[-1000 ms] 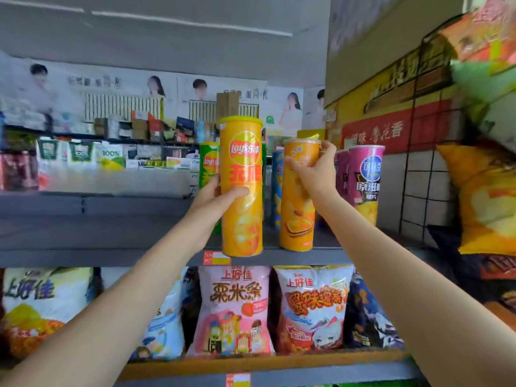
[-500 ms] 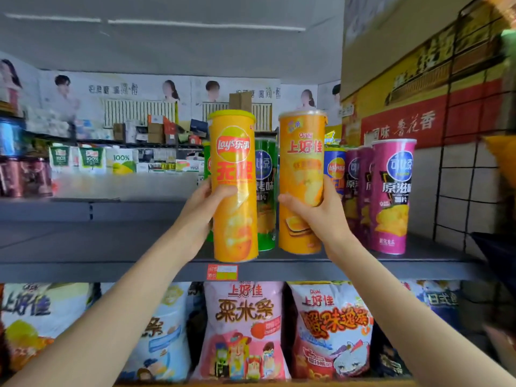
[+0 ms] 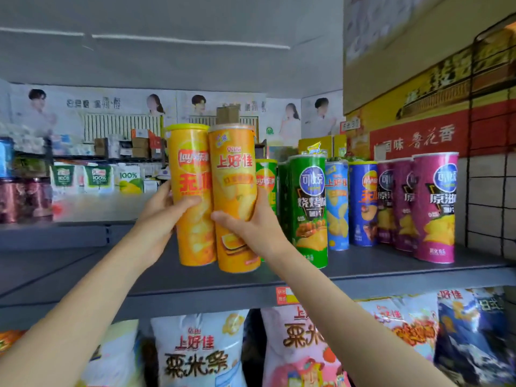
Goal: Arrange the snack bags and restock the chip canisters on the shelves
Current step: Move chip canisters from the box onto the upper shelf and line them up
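A person restocking a shop's grey metal shelf [image 3: 363,277] holds two tall cardboard chip canisters upright and side by side, touching; the left hand [image 3: 160,216] wraps its fingers and thumb round the orange Lay's canister with the yellow lid [image 3: 192,196], while the right hand [image 3: 251,227] curls round the orange Oishi canister with the clear lid [image 3: 236,196]; both canisters sit at or just above the shelf's front edge, near its middle, though contact with the shelf cannot be told; gripping each tube at mid-height likely keeps it steady and label-forward for setting down; to the right stands the stocked row, a green barbecue-flavour canister [image 3: 311,210] nearest, then blue canisters [image 3: 350,202] and purple canisters [image 3: 434,205] toward the shelf's right end; the pair looks bound for the open left stretch of shelf; below, soft white and pink snack bags [image 3: 195,356] fill the lower shelf.
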Available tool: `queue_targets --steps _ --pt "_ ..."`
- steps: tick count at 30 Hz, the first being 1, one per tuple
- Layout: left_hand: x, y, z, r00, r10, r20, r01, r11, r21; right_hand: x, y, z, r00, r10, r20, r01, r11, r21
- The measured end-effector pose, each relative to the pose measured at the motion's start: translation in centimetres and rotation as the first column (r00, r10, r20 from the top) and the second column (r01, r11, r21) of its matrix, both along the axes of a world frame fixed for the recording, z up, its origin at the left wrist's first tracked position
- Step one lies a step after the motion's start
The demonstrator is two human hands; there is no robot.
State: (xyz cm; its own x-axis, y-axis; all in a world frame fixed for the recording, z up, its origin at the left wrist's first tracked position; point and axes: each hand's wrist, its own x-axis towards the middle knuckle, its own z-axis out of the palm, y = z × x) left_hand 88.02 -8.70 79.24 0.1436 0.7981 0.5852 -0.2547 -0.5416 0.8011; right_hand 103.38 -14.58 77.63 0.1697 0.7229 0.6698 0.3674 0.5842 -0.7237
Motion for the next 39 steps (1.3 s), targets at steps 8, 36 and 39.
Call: queue_targets --steps 8,36,39 --pt "-3.2 5.8 -0.8 0.964 0.022 -0.264 -0.045 0.996 -0.078 -2.9 6.0 -1.8 0.999 -0.029 -0.035 0.023 0.985 -0.172" --pt "-1.2 13.8 -1.7 0.808 0.220 -0.546 -0.295 0.954 -0.053 -4.3 16.6 -1.4 0.790 -0.521 0.325 0.606 0.747 -0.274" --pt "-1.6 13.5 -1.6 0.791 0.278 -0.545 -0.356 0.934 -0.040 -4.4 15.3 -1.3 0.749 -0.509 0.423 0.632 0.741 -0.227"
